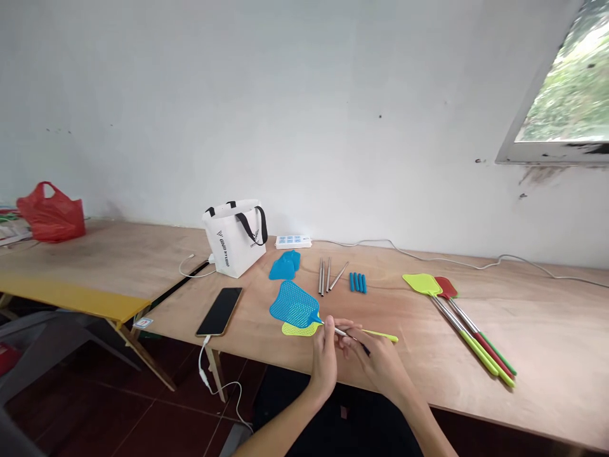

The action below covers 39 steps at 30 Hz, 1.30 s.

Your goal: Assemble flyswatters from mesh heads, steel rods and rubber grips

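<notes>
A blue fly swatter (pixel 292 303) is held just above the table's front edge, its perforated head pointing left. My left hand (pixel 325 358) is closed around its metal rod near the head. My right hand (pixel 378 358) grips the rod's other end, where a bit of dark handle shows; the fingers partly hide it. Beneath lies a yellow-green fly swatter (pixel 299 330), its handle sticking out to the right. Farther back are loose blue swatter heads (pixel 284 265), several metal rods (pixel 328 276) and several short blue handles (pixel 358 283).
Green and red fly swatters (pixel 442 285) lie together on the right. At left are a black phone (pixel 219 311) with a white cable, a white bag (pixel 235 241) and a power strip (pixel 293 242). A red plastic bag (pixel 51 216) sits on the far-left table.
</notes>
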{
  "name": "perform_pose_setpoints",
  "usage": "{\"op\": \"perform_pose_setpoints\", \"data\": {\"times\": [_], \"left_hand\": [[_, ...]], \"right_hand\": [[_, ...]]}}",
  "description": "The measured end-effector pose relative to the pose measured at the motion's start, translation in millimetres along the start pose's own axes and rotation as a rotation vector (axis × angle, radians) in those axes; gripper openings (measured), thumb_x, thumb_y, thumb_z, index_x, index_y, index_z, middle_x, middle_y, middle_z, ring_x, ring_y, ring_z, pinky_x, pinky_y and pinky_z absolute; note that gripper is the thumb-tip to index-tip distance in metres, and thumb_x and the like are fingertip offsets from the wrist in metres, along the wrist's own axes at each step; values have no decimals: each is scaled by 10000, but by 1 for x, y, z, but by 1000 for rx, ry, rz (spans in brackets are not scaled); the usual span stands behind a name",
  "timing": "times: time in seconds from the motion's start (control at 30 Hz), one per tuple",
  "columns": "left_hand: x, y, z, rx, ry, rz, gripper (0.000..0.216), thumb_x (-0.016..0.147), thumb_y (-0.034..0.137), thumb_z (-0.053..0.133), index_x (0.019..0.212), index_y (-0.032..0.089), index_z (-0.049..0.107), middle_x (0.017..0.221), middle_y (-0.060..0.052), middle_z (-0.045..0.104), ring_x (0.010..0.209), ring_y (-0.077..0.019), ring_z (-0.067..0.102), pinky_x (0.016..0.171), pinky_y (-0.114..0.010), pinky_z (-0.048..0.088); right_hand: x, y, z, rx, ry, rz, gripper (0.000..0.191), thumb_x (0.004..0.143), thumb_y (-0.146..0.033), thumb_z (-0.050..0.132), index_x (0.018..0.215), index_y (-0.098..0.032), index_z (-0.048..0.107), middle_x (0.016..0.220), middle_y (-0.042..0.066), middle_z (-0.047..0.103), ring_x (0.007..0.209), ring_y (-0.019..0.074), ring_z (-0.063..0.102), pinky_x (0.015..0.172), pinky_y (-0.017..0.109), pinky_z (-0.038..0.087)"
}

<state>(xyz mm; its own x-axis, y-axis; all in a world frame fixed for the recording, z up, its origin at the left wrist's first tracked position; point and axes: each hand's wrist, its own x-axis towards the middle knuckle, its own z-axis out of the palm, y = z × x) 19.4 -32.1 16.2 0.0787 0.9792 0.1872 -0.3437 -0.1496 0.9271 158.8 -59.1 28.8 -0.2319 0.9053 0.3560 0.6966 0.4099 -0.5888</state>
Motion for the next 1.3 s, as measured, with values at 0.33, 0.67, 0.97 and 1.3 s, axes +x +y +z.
{"op": "perform_pose_setpoints", "data": {"times": [0.33,0.67,0.97,1.3], "left_hand": [[13,14,-14,43,-137,-42,573,916,661,560,988,123,744,883,-124,770,567,-141,592,496,-240,442],[13,10,-12,-121,-62,-66,535,872,668,629,821,136,654,761,-109,754,500,-143,609,495,-254,467],[65,74,-90,-206,394,215,527,724,647,800,750,184,549,649,10,638,541,-118,594,498,-221,477],[59,78,-89,-180,497,358,500,853,654,656,706,189,543,598,18,586,525,-141,598,487,-244,460]], "right_hand": [[2,-2,3,0,33,51,408,1057,-482,364,954,-277,700,817,9,759,655,178,683,642,252,433],[-2,-13,-16,-90,-32,-24,362,1065,-438,377,975,-277,689,954,27,749,859,198,712,711,260,454],[-10,48,-61,-72,-29,2,463,1047,-533,354,786,-254,616,792,31,668,818,214,639,782,324,469],[-12,63,-63,-3,-84,197,425,986,-538,442,761,-249,656,700,5,642,708,198,619,693,307,463]]}}
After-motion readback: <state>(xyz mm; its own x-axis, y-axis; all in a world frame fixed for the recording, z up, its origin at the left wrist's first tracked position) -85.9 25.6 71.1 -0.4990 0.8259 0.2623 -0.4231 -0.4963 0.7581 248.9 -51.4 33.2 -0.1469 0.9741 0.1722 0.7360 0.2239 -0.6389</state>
